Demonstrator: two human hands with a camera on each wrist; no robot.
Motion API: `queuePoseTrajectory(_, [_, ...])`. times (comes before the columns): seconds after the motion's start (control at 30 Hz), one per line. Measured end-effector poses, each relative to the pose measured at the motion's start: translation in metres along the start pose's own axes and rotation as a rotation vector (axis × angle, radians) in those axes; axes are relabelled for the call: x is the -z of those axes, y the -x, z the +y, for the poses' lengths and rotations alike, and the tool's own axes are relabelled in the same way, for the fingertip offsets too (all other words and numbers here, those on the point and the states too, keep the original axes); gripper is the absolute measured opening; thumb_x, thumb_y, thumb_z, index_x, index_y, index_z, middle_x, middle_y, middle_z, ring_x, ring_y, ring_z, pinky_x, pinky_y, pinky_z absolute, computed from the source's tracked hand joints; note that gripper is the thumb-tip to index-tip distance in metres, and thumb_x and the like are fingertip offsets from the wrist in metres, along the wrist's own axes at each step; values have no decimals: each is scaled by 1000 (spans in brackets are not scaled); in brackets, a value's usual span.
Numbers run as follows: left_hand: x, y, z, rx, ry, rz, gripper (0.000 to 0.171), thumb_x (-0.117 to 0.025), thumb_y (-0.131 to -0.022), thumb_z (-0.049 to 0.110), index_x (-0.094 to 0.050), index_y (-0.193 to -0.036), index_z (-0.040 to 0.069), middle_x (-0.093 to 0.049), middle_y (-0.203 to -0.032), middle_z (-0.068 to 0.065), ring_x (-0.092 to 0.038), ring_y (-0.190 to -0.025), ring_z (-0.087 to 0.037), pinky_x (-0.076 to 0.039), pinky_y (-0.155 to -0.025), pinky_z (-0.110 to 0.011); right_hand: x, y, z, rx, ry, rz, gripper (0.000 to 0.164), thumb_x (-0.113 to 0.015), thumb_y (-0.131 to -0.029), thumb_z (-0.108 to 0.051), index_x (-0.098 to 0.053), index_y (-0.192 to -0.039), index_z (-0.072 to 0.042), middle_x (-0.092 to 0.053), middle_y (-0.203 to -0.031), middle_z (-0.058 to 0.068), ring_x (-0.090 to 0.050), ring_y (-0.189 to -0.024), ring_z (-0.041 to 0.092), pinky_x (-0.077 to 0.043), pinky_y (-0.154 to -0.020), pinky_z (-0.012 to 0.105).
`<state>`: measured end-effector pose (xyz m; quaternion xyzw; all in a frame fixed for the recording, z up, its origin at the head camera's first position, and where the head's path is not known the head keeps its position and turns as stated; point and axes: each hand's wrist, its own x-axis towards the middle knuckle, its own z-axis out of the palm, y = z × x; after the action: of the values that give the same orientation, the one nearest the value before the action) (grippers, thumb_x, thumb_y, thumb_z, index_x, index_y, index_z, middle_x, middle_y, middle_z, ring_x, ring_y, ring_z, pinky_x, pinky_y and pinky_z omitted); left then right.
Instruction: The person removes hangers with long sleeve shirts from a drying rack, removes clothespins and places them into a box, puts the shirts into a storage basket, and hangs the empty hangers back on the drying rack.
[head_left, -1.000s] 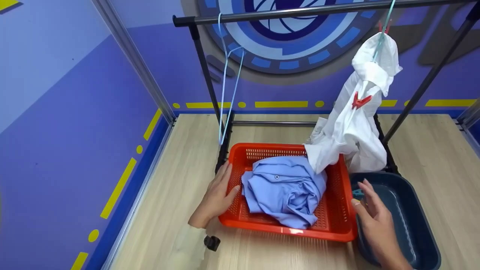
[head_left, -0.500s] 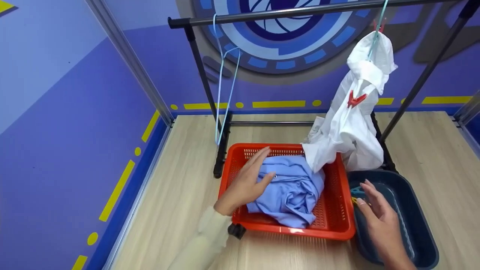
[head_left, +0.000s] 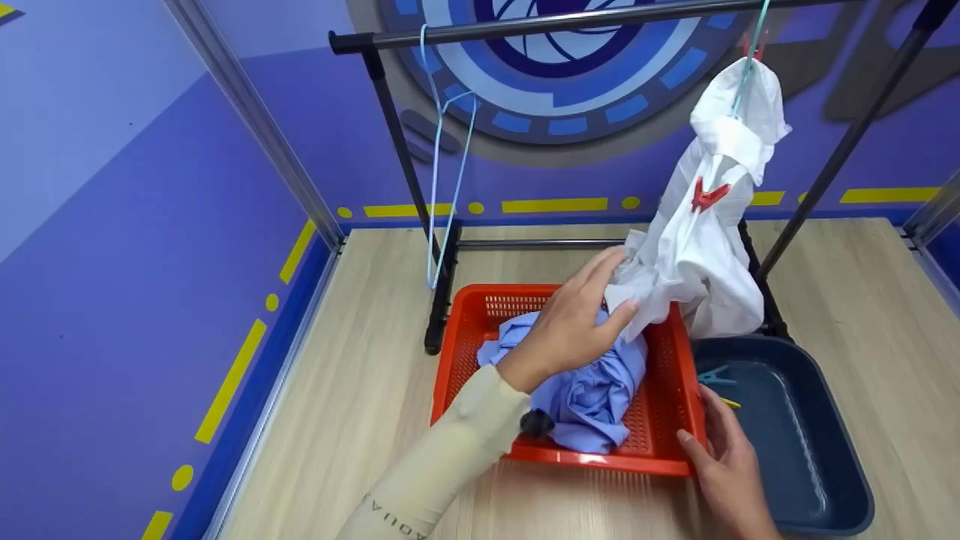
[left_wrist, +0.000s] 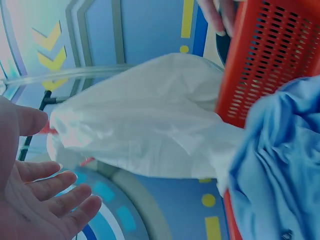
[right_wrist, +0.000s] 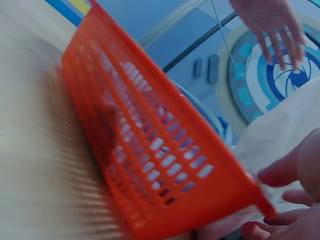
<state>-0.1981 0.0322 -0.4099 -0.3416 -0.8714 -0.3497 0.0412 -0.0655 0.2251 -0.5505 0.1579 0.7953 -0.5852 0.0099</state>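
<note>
My left hand (head_left: 574,326) hovers above the red basket (head_left: 645,463), fingers extended, its fingertips overlapping the lower edge of a white garment (head_left: 724,270) in the head view. From the left wrist view, the palm faces that garment with nothing in the fingers. A crumpled blue buttoned shirt (head_left: 596,401) lies in the basket, partly covered by my left forearm. My right hand (head_left: 727,457) grips the basket's right side near the front corner, thumb over the rim and fingers outside. A red clothespin (head_left: 709,196) is clipped to the white garment, which hangs from a teal hanger (head_left: 746,79).
A dark rack bar (head_left: 555,27) spans the back, with a bare light-blue hanger (head_left: 436,157) at its left. Right of the basket stands a dark blue basin (head_left: 799,420) holding a blue clothespin (head_left: 716,376) and something yellow. A purple panel (head_left: 112,262) walls the left.
My left hand has left the basket's left rim and crossed over the shirt to the white garment. My right hand has moved from above the basin's edge onto the basket's right rim.
</note>
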Motion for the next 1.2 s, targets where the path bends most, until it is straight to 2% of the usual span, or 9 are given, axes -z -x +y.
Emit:
queuePoseTrajectory(0.17, [-3,-18,10,57,66,-33,59,-51,-98,39,-29,-150,23,-32,-155,7,-45,-132,-12,-41,-108,-33,-5,0,4,-55,30,-34,81,-51,-96,1,-3,-157,-20,-9,-164,9,-18,-148,31,-27,-111,42])
queuePoseTrajectory(0.33, [-8,-36,14,91,134,-27,58,-52,-97,39,-31,-149,23,-35,-152,8,-47,-131,-10,-41,-108,-30,-9,0,5,-93,7,-40,82,-44,-97,5,4,-155,-27,-2,-164,5,-12,-149,32,-22,-116,49])
queuePoseTrajectory(0.6, [-15,-58,25,199,241,-56,63,-52,-96,43,-26,-151,26,-32,-155,11,-41,-136,-9,-42,-108,-35,-13,0,4,-129,-49,-35,82,-41,-98,6,8,-154,-30,3,-164,3,-9,-150,32,-20,-117,50])
queuePoseTrajectory(0.8, [-24,-74,37,279,268,-47,65,-55,-94,45,-25,-150,32,-32,-153,15,-42,-133,-9,-44,-106,-38,-13,0,5,-144,-57,-31,82,-41,-99,5,9,-154,-29,4,-164,2,-8,-150,31,-19,-117,49])
queuePoseTrajectory(0.93, [-30,-84,43,316,250,-33,64,-58,-93,42,-28,-149,31,-38,-149,14,-47,-125,-9,-47,-103,-35,-13,-1,5,-149,-67,-25,82,-41,-99,4,9,-154,-30,3,-164,3,-8,-150,33,-19,-117,50])
queuePoseTrajectory(1.07, [-34,-96,47,333,214,-15,59,-59,-93,37,-34,-145,27,-50,-135,11,-54,-109,-8,-49,-96,-28,-14,0,6,-145,-78,-19,82,-41,-98,5,7,-154,-30,3,-164,3,-8,-150,33,-19,-117,51])
queuePoseTrajectory(1.2, [-38,-105,49,375,218,-27,56,-59,-94,33,-35,-143,26,-54,-128,10,-56,-102,-8,-50,-92,-26,-15,0,6,-146,-74,-18,82,-40,-98,5,7,-154,-31,3,-164,3,-8,-150,32,-19,-117,51])
